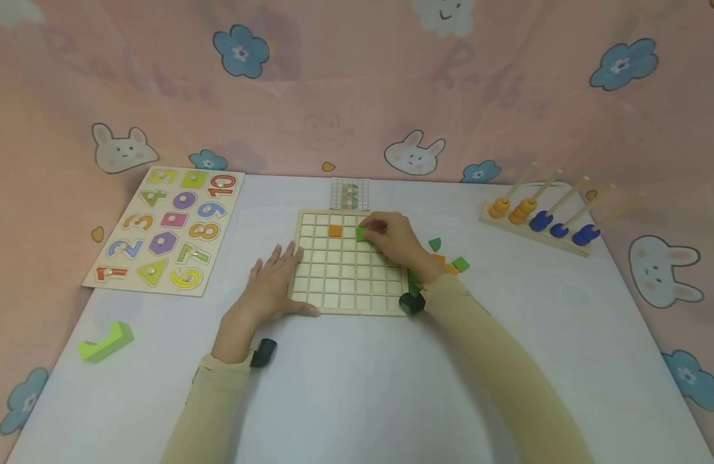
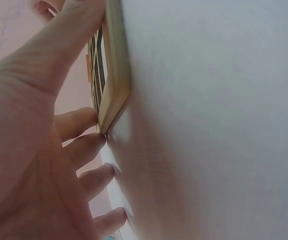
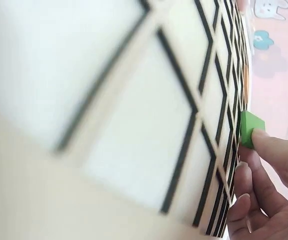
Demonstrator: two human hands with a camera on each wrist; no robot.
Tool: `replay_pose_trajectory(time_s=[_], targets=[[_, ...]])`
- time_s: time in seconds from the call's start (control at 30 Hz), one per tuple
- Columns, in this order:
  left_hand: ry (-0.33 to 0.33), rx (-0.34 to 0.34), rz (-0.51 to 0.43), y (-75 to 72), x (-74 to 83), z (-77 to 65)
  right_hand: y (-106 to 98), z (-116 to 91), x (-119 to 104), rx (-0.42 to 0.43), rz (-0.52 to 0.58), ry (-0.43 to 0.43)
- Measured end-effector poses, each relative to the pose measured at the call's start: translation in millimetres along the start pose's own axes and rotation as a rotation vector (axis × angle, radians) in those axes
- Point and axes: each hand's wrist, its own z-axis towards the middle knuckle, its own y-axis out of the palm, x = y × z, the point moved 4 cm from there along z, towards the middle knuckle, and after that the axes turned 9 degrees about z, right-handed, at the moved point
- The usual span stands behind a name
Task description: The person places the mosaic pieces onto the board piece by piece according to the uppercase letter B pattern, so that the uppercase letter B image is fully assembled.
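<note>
A wooden grid board [image 1: 334, 277] lies on the white table, with an orange square tile [image 1: 335, 231] in one cell of its upper part. My right hand [image 1: 394, 238] pinches a green square tile [image 3: 252, 129] between thumb and finger, at a cell near the board's top, right of the orange one. Fingers spread, my left hand [image 1: 267, 290] rests against the board's left edge, its thumb along the lower left corner. In the left wrist view its fingertips [image 2: 96, 145] touch the board's corner and the table. The right hand covers the board's upper right cells.
Loose green and orange pieces [image 1: 461, 263] lie right of the board, some partly behind the right wrist. A small pattern card [image 1: 350, 194] sits beyond the board. A number puzzle board [image 1: 171, 232], a light green block [image 1: 106, 343] and a bead stacker [image 1: 537, 229] stand farther out.
</note>
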Motion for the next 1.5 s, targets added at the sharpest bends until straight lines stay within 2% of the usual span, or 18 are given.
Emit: replay_pose_trajectory(time_s=[0.23,0.43,0.6,0.83,1.13,1.37,1.5], targets=[[-0.002,-0.008,0.001,-1.1,1.6,-1.4,3,6,1,0.027,0.019,0.067],[0.000,-0.007,0.003,-1.6,1.5,-1.4,7,9,-6,0.044,0.060,0.078],[-0.002,-0.011,0.001,-0.7,0.2,-0.6,12,13,-9,0.045,0.036,0.083],[-0.002,-0.012,0.005,-0.2,-0.8,-0.1,17,19,-11,0.016,-0.040,0.064],[-0.010,-0.011,0.004,-1.0,-0.6,0.1,15,20,-13,0.012,-0.125,0.107],[-0.005,-0.004,-0.005,1.7,-1.5,0.8,12,15,-12,-0.035,-0.136,0.078],[-0.006,0.002,-0.005,0.6,-1.2,-0.1,6,10,-7,-0.072,-0.103,0.051]])
